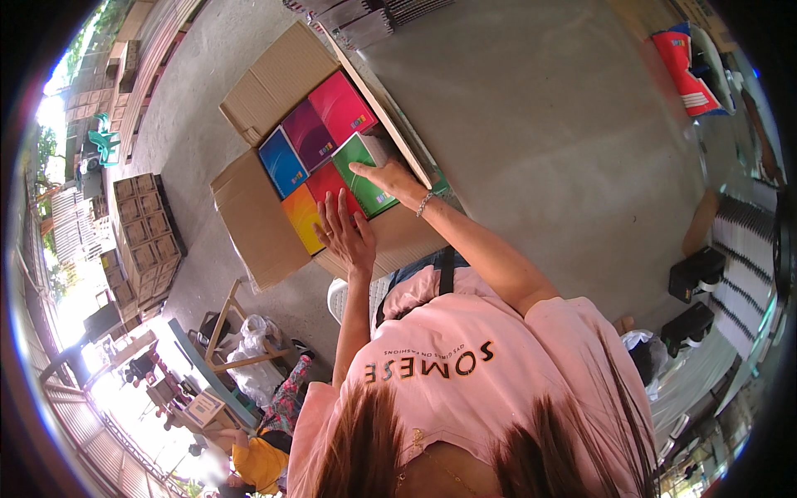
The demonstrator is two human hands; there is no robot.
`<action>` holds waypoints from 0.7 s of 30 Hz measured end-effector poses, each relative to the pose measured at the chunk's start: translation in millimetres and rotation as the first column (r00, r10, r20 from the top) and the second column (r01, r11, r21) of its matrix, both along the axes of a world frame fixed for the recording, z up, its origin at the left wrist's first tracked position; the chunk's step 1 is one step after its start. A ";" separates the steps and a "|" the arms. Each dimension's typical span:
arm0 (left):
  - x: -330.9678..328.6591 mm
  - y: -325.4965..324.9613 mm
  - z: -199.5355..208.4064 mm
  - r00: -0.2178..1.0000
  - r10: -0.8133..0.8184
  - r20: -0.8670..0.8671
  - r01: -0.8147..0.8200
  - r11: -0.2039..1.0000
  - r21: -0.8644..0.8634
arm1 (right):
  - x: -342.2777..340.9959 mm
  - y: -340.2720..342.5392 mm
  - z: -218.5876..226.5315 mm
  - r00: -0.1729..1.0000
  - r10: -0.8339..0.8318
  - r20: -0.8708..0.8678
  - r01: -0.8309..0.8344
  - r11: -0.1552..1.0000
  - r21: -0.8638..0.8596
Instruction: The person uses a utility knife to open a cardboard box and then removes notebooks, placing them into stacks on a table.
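An open cardboard box point(282, 83) holds spiral notebooks with bright covers, packed side by side. In the far row are a blue notebook point(282, 160), a purple notebook point(311, 133) and a pink-red notebook point(342, 104). Nearer me lie an orange notebook point(301, 217), a red notebook point(332, 176) and a green notebook point(357, 158). My right hand point(390, 179) grips the green notebook at its right side, thumb on the cover and the other fingers hidden. The green one sits tilted and higher than its neighbours. My left hand point(345, 231) lies with fingers spread over the red and orange notebooks.
The box flaps point(270, 220) are folded outward. Stacked cartons point(145, 236) stand on the floor at left. Bundles of notebooks point(353, 21) lie beyond the box. At right are a red-and-blue bag point(685, 70) and piled spiral-bound notebooks point(739, 257). A person in yellow point(261, 461) is at lower left.
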State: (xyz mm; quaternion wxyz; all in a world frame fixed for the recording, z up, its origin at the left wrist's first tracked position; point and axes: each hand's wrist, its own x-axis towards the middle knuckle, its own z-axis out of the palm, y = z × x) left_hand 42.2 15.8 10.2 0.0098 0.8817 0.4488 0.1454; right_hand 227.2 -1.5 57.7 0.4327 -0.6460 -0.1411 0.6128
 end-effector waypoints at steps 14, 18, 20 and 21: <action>-1.0 0.9 -1.5 1.000 0.009 0.005 -0.009 1.000 -0.001 | -4.7 3.0 -22.5 0.991 -0.134 -0.020 0.135 0.987 0.089; -1.3 1.1 -2.1 1.000 0.013 0.019 -0.012 1.000 -0.028 | -7.4 2.6 -25.8 0.985 -0.171 0.018 0.167 0.977 0.129; -1.2 0.9 -2.1 1.000 0.015 0.019 -0.015 1.000 -0.027 | -5.0 4.1 -31.9 0.995 -0.092 -0.028 0.094 0.992 0.084; -1.2 0.6 -1.6 1.000 0.016 0.019 -0.016 1.000 -0.026 | -4.5 5.4 -36.9 0.997 -0.053 -0.053 0.056 0.996 0.063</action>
